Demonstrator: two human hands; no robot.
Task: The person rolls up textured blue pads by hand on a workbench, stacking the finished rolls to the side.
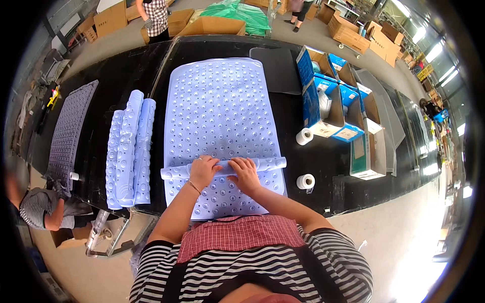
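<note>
A light-blue bath mat (pixel 222 111) with rows of suction cups lies flat on the black table, its near end curled into a crosswise roll (pixel 273 163). Over the middle of that roll, the fingers of my left hand (pixel 203 171) and right hand (pixel 244 174) are bent around it, close together. Another blue mat (pixel 227 199) shows beneath, between the roll and my body. To the left, several rolled blue mats (pixel 130 151) are piled lengthwise.
On the right stand blue cartons (pixel 323 103), an open box (pixel 368 159) and two white tape rolls (pixel 304 136) (pixel 305 182). A dark sheet (pixel 275 70) lies at the back. A grey mat (pixel 70 131) and a co-worker in stripes (pixel 38 209) are far left.
</note>
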